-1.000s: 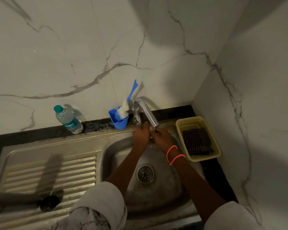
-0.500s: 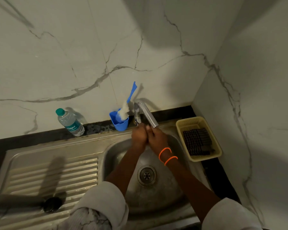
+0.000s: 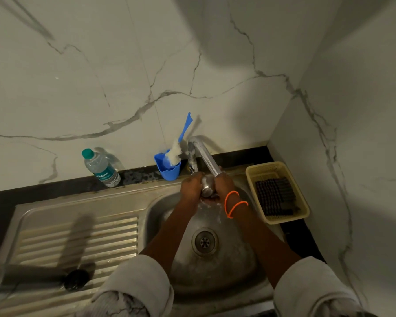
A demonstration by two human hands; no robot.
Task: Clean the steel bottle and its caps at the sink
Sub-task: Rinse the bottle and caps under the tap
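Here your left hand (image 3: 191,187) and right hand (image 3: 224,186) clamp their fingers round a steel cap (image 3: 207,186) directly under the tap (image 3: 206,157) (so water rinses it), above the sink (image 3: 160,203).

Basket (image 3: 304,202) right of sink (image 3: 160,202), drainboard (image 3: 78,236) left.
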